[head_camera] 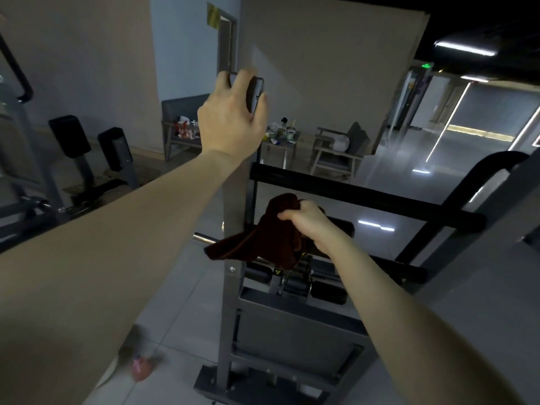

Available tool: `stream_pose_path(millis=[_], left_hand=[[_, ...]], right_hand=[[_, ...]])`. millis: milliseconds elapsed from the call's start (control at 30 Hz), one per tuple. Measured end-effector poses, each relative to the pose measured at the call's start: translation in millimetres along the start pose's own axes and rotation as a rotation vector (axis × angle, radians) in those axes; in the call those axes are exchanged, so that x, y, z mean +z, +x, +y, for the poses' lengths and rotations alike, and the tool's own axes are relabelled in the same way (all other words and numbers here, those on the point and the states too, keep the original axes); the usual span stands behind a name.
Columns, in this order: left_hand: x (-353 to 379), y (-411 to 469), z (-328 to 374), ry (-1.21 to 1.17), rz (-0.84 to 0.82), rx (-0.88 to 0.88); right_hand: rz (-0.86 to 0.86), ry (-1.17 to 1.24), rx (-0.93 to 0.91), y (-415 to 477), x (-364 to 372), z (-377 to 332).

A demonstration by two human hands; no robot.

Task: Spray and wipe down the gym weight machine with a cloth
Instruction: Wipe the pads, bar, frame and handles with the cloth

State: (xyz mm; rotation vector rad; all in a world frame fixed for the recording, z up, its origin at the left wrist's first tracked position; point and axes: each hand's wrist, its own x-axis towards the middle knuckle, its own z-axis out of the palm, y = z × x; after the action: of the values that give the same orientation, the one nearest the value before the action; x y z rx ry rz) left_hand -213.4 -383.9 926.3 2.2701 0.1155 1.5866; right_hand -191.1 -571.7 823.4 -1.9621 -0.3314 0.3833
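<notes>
The grey weight machine point(233, 290) stands before me, an upright post in the middle with black padded bars behind it. My left hand point(232, 118) grips the dark top end of that post, fingers curled over it. My right hand point(306, 222) clutches a bunched dark brown cloth point(263, 238) against the chrome bar and black pad beside the post. A corner of the cloth hangs left across the post. No spray bottle shows clearly; a blurred pink thing point(140, 368) lies on the floor at lower left.
Another exercise machine with black pads point(70, 135) stands at left. Against the far wall are grey armchairs point(339, 153) and a small table point(280, 135) crowded with bottles. A glossy tiled floor runs right toward a lit corridor point(467, 118).
</notes>
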Motion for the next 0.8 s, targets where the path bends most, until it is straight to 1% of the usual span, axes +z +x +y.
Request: stream_pose_path(millis=[67,100,133,167,200,267,300,333,400,433,500,533,567,600,633,667,700,733,767,800], left_hand=[[2,1,-1,0.006,0.009,0.004],[2,1,-1,0.005,0.012,0.007],[2,0,-1,0.003,0.015,0.012],[2,1,-1,0.002,0.017,0.015],[2,1,-1,0.0,0.019,0.016],[2,1,-1,-0.008,0.022,0.018],[3,1,-1,-0.01,0.023,0.018],[3,1,-1,-0.01,0.024,0.018],[3,1,-1,-0.011,0.031,0.02],[3,1,-1,-0.011,0.036,0.022],[3,0,-1,-0.016,0.043,0.025],[3,0,-1,-0.018,0.046,0.026],[3,1,-1,-0.021,0.048,0.029],[4,1,-1,-0.026,0.05,0.03],[5,1,-1,-0.029,0.052,0.028],[6,1,-1,-0.03,0.055,0.026],[6,1,-2,-0.035,0.059,0.027],[7,1,-2,-0.04,0.063,0.028],[8,1,-3,-0.039,0.07,0.029],[8,1,-3,-0.032,0.079,0.034]], right_hand=[[0.019,-0.489,-0.067,24,4,4],[0.029,-0.639,-0.071,34,4,5],[0.044,-0.705,-0.062,42,4,4],[0.053,-0.708,-0.032,50,4,4],[0.064,-0.641,0.002,56,3,3],[0.103,-0.41,0.056,63,4,1],[0.115,-0.364,0.036,65,7,3],[0.114,-0.4,-0.015,67,10,5],[0.045,-0.578,-0.108,66,18,12],[-0.022,-0.613,-0.125,63,20,15],[-0.21,-0.612,-0.106,61,23,22],[-0.318,-0.666,-0.106,60,24,25],[-0.383,-0.776,-0.138,61,26,29],[-0.388,-0.919,-0.199,61,28,34],[-0.344,-1.059,-0.272,64,32,40],[-0.272,-1.158,-0.364,66,38,42],[-0.193,-1.183,-0.443,69,44,44],[-0.151,-1.181,-0.461,72,48,43],[-0.162,-1.163,-0.427,78,50,41],[-0.223,-1.139,-0.335,83,51,35]])
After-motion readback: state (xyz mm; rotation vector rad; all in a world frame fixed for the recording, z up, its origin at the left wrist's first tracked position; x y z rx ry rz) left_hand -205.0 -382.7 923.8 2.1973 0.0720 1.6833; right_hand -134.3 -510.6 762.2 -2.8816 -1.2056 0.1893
